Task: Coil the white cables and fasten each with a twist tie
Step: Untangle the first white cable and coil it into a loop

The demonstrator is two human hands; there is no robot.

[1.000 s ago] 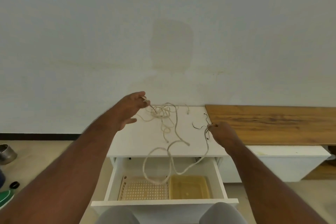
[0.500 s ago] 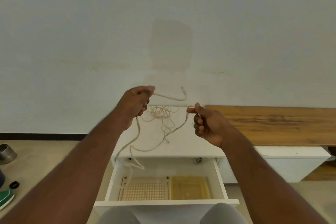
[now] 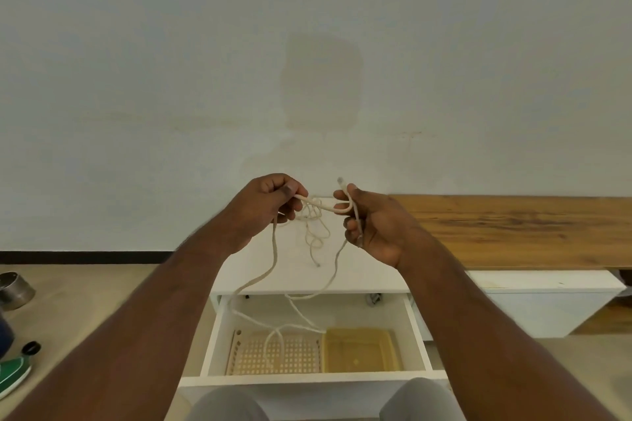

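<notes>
A white cable [image 3: 273,260] is stretched between my two raised hands above the white cabinet top [image 3: 362,277]. My left hand [image 3: 263,205] pinches it between thumb and fingers. My right hand [image 3: 372,222] grips the cable's end, which bends into a small loop and sticks up past the thumb. The slack hangs down into the open drawer [image 3: 415,328]. A second tangled white cable [image 3: 316,232] lies on the cabinet top behind the hands. No twist tie can be made out.
In the drawer lie a perforated beige basket [image 3: 273,355] and a yellow tray [image 3: 359,349]. A wooden top [image 3: 513,229] extends right. On the floor at left stand a metal pot [image 3: 13,289] and a green object [image 3: 13,372].
Both hands lifted off the cabinet and came together, raising one cable. My right hand left the dark ties and took the cable's end; the slack slid into the drawer.
</notes>
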